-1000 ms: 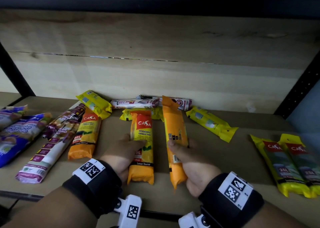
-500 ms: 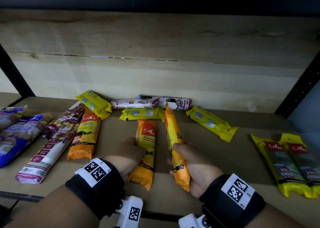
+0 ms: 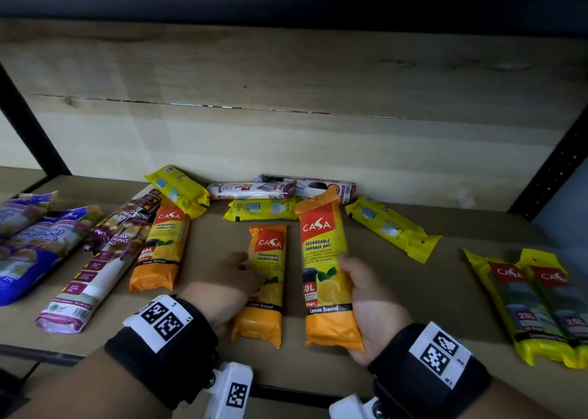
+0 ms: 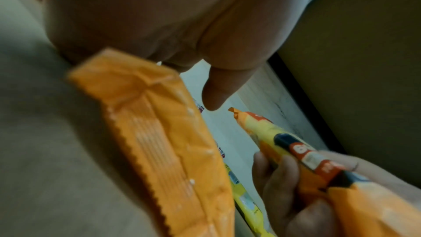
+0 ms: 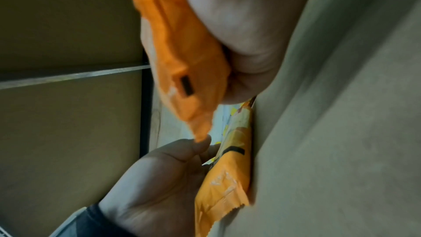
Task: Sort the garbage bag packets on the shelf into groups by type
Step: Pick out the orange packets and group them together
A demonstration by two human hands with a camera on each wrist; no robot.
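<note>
On shelf [image 3: 445, 291]: right hand [image 3: 372, 304] grips orange packet [image 3: 324, 259]; left hand [image 3: 229, 285] grips second packet [image 3: 267, 278].

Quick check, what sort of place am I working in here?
Probably a shop or stockroom shelf: a wooden shelf board on a black metal upright, spread with retail garbage bag packets, some already grouped.

**Garbage bag packets spread along the shelf**

Taking the middle orange Casa packet [image 3: 265, 283] as landmark: it lies flat, label up. Just right of it a second orange packet [image 3: 327, 269] is raised and tilted, face up. A third orange one [image 3: 162, 246] lies to its left. Behind it sit yellow packets [image 3: 262, 209] and white ones [image 3: 251, 190]; purple-and-white packets [image 3: 92, 262] lie far left, two yellow-green ones [image 3: 534, 307] far right.
</note>
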